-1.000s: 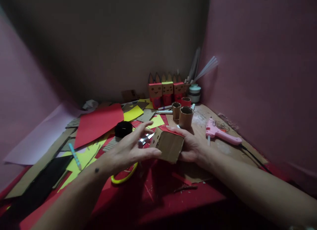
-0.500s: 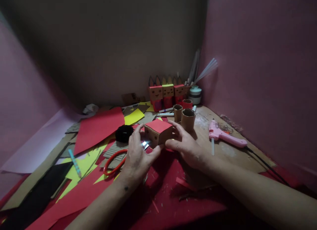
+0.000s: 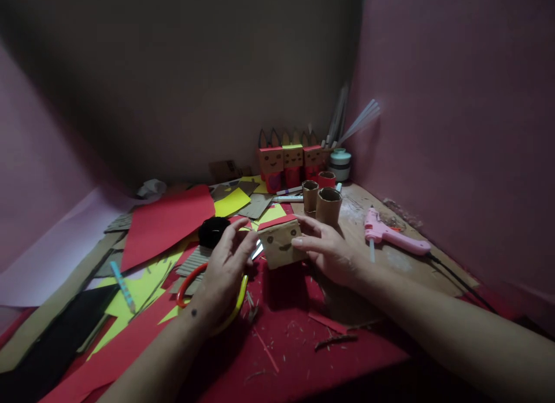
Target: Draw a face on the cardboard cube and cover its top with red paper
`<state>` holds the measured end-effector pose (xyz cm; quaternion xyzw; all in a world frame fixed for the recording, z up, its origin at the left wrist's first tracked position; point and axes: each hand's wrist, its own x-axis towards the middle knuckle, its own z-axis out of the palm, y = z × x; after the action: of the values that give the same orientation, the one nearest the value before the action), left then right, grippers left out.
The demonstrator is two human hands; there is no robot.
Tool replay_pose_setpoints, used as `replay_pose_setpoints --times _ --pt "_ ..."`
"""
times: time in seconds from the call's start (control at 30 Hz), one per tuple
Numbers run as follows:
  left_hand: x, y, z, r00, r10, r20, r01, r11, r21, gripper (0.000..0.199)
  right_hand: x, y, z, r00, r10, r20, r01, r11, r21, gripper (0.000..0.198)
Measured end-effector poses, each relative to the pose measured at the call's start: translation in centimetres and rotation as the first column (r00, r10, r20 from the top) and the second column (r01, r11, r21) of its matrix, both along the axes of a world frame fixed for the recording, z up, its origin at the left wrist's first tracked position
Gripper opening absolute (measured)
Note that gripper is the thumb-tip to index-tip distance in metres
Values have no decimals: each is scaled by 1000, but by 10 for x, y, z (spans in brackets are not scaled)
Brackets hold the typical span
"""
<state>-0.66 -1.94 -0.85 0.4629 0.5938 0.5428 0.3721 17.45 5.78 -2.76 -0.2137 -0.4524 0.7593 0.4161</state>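
Note:
My right hand (image 3: 327, 250) grips a small cardboard box (image 3: 280, 254) by its right side, thumb on the front. The box has a red paper top and a drawn face with two eyes and a smile, now turned towards me. My left hand (image 3: 228, 261) is just left of the box, its fingers apart and curved, holding nothing that I can see. Under that hand lie scissors (image 3: 187, 284) with red and yellow handles, partly hidden by it. Behind the box stand two brown cardboard tubes (image 3: 329, 206) and a red tube (image 3: 326, 179).
Three finished box figures (image 3: 292, 160) with ears stand at the back. A pink glue gun (image 3: 396, 238) lies on the board at right, its cord trailing. Red paper (image 3: 169, 224), yellow sheets and cardboard scraps cover the left. A teal-lidded jar (image 3: 340, 163) stands near glue sticks (image 3: 359, 122).
The box has been tipped and turned so its drawn face shows instead of mostly its red top. My left hand has come off it, slightly leftwards; the right keeps its grip.

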Motion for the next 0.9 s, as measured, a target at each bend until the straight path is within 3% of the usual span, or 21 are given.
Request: replay_pose_setpoints --times 0.1,0.27,0.47,0.63,0.77,0.9 --pt "-4 5 2 994 -62 92 64 998 -20 60 -1 0 -1 1000 13 -28 -14 999 -51 63" --pt "-3 6 1 977 -150 151 154 988 -19 56 -1 -1 -2 999 37 9 -37 999 -33 59" --pt "4 -2 2 999 -39 8 39 999 15 63 -2 -1 -6 995 66 76 -66 998 -7 61" --pt "-4 -1 3 991 49 -128 -50 999 2 39 -1 1 -10 992 47 120 -47 999 -1 60" --pt "-11 1 5 977 149 -154 -142 988 58 32 0 2 -9 988 31 151 -22 998 -62 65" --pt "-6 -1 10 970 169 -174 -152 982 109 29 -1 0 -5 997 26 78 -20 997 -75 70"
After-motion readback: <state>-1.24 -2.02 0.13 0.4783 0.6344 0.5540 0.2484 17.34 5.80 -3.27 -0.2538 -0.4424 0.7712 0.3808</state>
